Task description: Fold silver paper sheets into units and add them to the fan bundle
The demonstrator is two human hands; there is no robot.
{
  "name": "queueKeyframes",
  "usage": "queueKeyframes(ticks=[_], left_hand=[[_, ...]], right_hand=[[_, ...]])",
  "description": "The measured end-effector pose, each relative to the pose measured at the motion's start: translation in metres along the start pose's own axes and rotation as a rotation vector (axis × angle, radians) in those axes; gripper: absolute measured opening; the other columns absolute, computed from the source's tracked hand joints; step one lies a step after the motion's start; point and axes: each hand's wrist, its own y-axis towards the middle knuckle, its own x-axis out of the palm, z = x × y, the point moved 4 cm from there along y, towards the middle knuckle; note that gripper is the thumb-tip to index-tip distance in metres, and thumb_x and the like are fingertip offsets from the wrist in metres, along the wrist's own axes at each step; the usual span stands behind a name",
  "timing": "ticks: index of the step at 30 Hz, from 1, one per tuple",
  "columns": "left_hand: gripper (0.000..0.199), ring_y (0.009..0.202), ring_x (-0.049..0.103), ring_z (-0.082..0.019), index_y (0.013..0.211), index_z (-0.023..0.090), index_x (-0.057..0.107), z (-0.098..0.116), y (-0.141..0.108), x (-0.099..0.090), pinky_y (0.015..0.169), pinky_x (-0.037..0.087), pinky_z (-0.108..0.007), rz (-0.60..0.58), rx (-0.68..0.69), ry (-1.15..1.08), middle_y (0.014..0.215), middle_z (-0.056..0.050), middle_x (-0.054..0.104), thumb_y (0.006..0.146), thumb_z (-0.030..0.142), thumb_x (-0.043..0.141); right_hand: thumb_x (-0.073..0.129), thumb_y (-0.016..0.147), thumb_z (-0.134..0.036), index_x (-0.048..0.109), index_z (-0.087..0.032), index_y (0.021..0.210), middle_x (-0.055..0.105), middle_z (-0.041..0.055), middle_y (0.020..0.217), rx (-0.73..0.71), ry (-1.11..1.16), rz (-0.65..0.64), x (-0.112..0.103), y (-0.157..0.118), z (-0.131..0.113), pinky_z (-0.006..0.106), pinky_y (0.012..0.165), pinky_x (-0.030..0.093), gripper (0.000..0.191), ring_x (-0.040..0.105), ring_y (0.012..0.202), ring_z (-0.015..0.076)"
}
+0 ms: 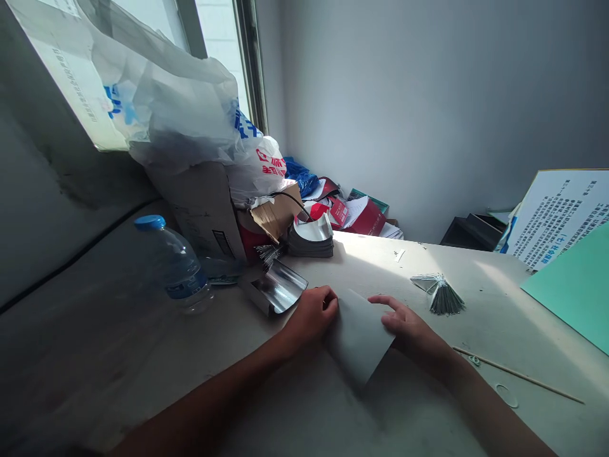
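Observation:
A pale grey rectangular sheet [360, 336] is tilted just over the table between my hands, with a shadow under its near corner. My left hand [314, 312] is closed at its left edge, fingers curled in. On the opposite edge, my right hand [403, 324] grips the sheet, index finger stretched towards the far edge; its lower fingers are partly hidden. Left of my left hand lies a curved, shiny silver sheet [280, 287]. Behind it is a stack of curved dark sheets [311, 244] with a silver top.
A clear bottle with a blue cap [183, 273] stands at left, beside a cardboard box [202, 209] under plastic bags [185, 108]. To the right lie a fanned bundle of thin strips [446, 297], a thin stick [523, 374], a ring [506, 396] and a green sheet [578, 285].

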Motion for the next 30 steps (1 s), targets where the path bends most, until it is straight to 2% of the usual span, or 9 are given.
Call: queueKeyframes(ticks=[2, 4, 6, 8, 11, 13, 19, 24, 30], left_hand=[[0.016, 0.087, 0.064, -0.021, 0.098, 0.015, 0.064, 0.001, -0.004, 0.003, 0.076, 0.049, -0.031, -0.037, 0.034, 0.14, 0.097, -0.007, 0.069, 0.087, 0.017, 0.054], [0.031, 0.101, 0.064, -0.024, 0.117, 0.015, 0.06, 0.004, -0.008, 0.006, 0.084, 0.051, -0.034, -0.088, 0.14, 0.252, 0.116, -0.011, 0.066, 0.086, 0.012, 0.056], [0.037, 0.113, 0.062, -0.025, 0.12, 0.018, 0.06, 0.008, -0.012, 0.01, 0.091, 0.051, -0.035, -0.171, 0.297, 0.328, 0.13, -0.011, 0.06, 0.085, 0.009, 0.058], [0.029, 0.121, 0.059, -0.025, 0.113, 0.02, 0.063, 0.008, -0.015, 0.016, 0.096, 0.051, -0.034, -0.281, 0.457, 0.37, 0.137, -0.01, 0.057, 0.086, 0.009, 0.06], [0.019, 0.126, 0.057, -0.025, 0.109, 0.02, 0.065, 0.004, -0.018, 0.026, 0.103, 0.048, -0.035, -0.418, 0.622, 0.397, 0.137, -0.009, 0.059, 0.091, 0.014, 0.06], [0.022, 0.127, 0.056, -0.024, 0.114, 0.02, 0.064, 0.001, -0.018, 0.029, 0.105, 0.047, -0.035, -0.445, 0.654, 0.398, 0.136, -0.009, 0.06, 0.093, 0.015, 0.059], [0.025, 0.133, 0.049, -0.031, 0.116, 0.02, 0.065, 0.009, -0.022, 0.026, 0.109, 0.042, -0.045, -0.326, 0.59, 0.463, 0.144, -0.013, 0.052, 0.092, 0.025, 0.065], [0.023, 0.12, 0.056, -0.028, 0.118, 0.019, 0.064, 0.01, -0.024, 0.032, 0.102, 0.044, -0.043, -0.342, 0.513, 0.536, 0.124, -0.014, 0.062, 0.097, 0.022, 0.052], [0.038, 0.131, 0.049, -0.025, 0.135, 0.029, 0.055, 0.0, -0.022, 0.034, 0.106, 0.038, -0.039, -0.378, 0.55, 0.452, 0.138, -0.009, 0.056, 0.098, 0.021, 0.052]], right_hand=[[0.072, 0.08, -0.044, 0.045, -0.022, 0.132, 0.063, 0.0034, 0.092, 0.003, -0.194, 0.066, -0.01, 0.005, 0.005, 0.035, 0.072, 0.051, 0.063, 0.064, 0.079, 0.0216], [0.067, 0.079, -0.038, 0.051, -0.02, 0.126, 0.059, 0.0007, 0.082, -0.101, -0.555, 0.271, -0.021, 0.008, 0.004, 0.034, 0.069, 0.048, 0.053, 0.06, 0.075, 0.0209], [0.061, 0.081, -0.032, 0.055, -0.021, 0.127, 0.06, 0.0022, 0.085, -0.163, -0.905, 0.386, -0.024, 0.009, 0.003, 0.037, 0.075, 0.047, 0.048, 0.06, 0.08, 0.0228], [0.055, 0.083, -0.029, 0.055, -0.022, 0.129, 0.062, 0.0042, 0.091, -0.188, -1.094, 0.416, -0.023, 0.009, 0.003, 0.038, 0.078, 0.047, 0.047, 0.061, 0.085, 0.0238], [0.052, 0.084, -0.025, 0.054, -0.021, 0.13, 0.064, 0.0069, 0.101, -0.214, -1.14, 0.401, -0.018, 0.008, 0.003, 0.039, 0.082, 0.048, 0.047, 0.062, 0.093, 0.0243], [0.052, 0.084, -0.024, 0.054, -0.021, 0.13, 0.065, 0.0075, 0.106, -0.242, -1.102, 0.395, -0.016, 0.007, 0.002, 0.039, 0.086, 0.049, 0.046, 0.062, 0.098, 0.0242], [0.046, 0.085, -0.013, 0.056, -0.021, 0.124, 0.063, 0.0083, 0.108, -0.422, -1.077, 0.42, -0.008, 0.003, -0.001, 0.036, 0.082, 0.051, 0.04, 0.062, 0.093, 0.0221], [0.043, 0.085, -0.006, 0.053, -0.023, 0.131, 0.062, 0.0102, 0.107, -0.536, -1.178, 0.296, 0.013, -0.003, -0.001, 0.039, 0.082, 0.05, 0.05, 0.059, 0.097, 0.0256], [0.064, 0.09, -0.03, 0.063, -0.024, 0.118, 0.066, 0.0102, 0.115, -0.545, -1.155, -0.044, 0.028, -0.003, -0.004, 0.046, 0.093, 0.047, 0.029, 0.055, 0.108, 0.0298]])
